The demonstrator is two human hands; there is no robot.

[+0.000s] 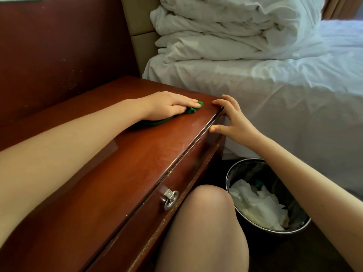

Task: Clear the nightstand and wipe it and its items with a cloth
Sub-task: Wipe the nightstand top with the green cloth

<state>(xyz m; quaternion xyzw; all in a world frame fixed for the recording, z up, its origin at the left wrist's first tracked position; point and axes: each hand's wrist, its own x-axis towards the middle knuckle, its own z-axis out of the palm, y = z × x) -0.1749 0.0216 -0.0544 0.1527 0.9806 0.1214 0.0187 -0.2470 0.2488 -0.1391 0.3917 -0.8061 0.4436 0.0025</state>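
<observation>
The reddish-brown wooden nightstand [137, 154] fills the lower left, its top bare of items. My left hand [169, 104] lies flat on a green cloth [56, 109] near the top's far right corner, fingers straight and pressing it down; most of the cloth is hidden under my palm and wrist. My right hand [229, 118] rests at the nightstand's right front corner, fingers spread, fingertips touching the top edge and thumb against the front edge. It holds nothing.
A metal ring pull [170, 199] hangs on the drawer front. A round bin [229, 173] with crumpled white tissue stands on the floor beside my knee [206, 213]. The bed [275, 91] with white sheets and a piled duvet [225, 26] borders the nightstand's right side.
</observation>
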